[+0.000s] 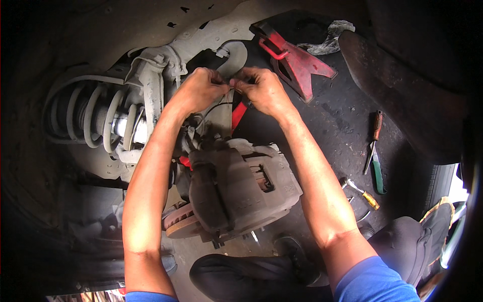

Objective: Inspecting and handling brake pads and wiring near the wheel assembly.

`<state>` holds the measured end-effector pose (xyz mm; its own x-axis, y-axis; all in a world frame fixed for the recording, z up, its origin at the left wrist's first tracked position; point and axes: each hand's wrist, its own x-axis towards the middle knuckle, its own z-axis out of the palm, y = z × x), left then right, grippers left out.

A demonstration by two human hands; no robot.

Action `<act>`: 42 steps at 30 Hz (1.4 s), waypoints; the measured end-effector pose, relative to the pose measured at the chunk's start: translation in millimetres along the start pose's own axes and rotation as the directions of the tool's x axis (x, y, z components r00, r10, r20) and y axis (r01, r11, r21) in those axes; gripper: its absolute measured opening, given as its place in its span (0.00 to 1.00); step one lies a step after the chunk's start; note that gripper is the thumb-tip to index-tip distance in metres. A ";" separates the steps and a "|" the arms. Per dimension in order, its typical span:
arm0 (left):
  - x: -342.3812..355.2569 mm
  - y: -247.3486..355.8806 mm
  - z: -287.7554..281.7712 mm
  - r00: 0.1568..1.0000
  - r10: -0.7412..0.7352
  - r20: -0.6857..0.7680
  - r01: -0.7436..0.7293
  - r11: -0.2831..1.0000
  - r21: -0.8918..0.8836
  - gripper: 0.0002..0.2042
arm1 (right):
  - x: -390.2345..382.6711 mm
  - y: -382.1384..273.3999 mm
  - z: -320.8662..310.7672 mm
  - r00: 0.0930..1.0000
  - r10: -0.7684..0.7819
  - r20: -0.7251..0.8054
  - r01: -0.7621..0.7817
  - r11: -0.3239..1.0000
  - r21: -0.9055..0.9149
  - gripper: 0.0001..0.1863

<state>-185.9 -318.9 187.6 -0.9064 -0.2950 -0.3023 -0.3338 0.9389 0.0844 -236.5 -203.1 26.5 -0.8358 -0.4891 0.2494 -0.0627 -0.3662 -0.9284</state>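
Two pinches: left hand point(201, 90), right hand point(265, 91); couldn't tell on what
Black cable point(220, 104): sat just below, looked light, flexible; mid-length seemed best hold

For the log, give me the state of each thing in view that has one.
Left hand: fingers bent, grip unclear
Right hand: fingers bent, near the left hand's, grip unclear
Thin dark cable: curved
Brake caliper: mounted over the disc
Brake disc: partly covered
Coil spring: exposed
Red stand: on the floor
Green-handled tool: lying on the floor
Yellow-handled tool: lying on the floor
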 end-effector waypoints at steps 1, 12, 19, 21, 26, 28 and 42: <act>0.4 -1.2 0.1 1.000 -0.009 -0.013 0.008 1.000 -0.025 0.10 | -0.8 -2.5 1.1 0.999 -0.023 0.022 0.023 1.000 0.012 0.16; 4.0 -11.3 -5.0 0.997 -0.073 -0.030 0.068 0.987 -0.148 0.09 | -27.4 16.8 -10.1 0.791 0.349 0.502 -0.535 0.794 0.290 0.29; 0.0 -11.8 -12.7 0.983 -0.177 0.038 0.180 0.935 -0.307 0.09 | -21.2 38.4 41.9 0.942 0.097 0.320 -0.330 0.420 0.845 0.25; -3.3 -10.1 -14.5 0.985 -0.162 0.050 0.170 0.929 -0.330 0.09 | -15.6 36.0 42.5 0.962 0.068 0.265 -0.268 0.427 0.864 0.19; -10.8 -5.7 -17.1 0.976 -0.214 0.029 0.210 0.909 -0.360 0.09 | -5.9 31.4 40.2 0.981 0.032 0.190 -0.171 0.600 0.782 0.13; -12.2 -4.7 -18.0 0.972 -0.233 0.009 0.223 0.915 -0.336 0.09 | -3.4 30.7 38.8 0.977 0.037 0.211 -0.186 0.635 0.750 0.14; -10.7 -3.5 -18.0 0.989 -0.095 -0.117 0.078 0.986 -0.145 0.11 | 5.2 23.3 36.9 0.993 -0.008 0.115 -0.056 0.836 0.545 0.10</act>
<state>-179.7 -322.1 207.7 -0.8945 -0.4018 -0.1962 -0.4374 0.8774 0.1970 -222.2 -243.3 16.4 -0.7668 -0.5741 0.2872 0.2921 -0.7104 -0.6403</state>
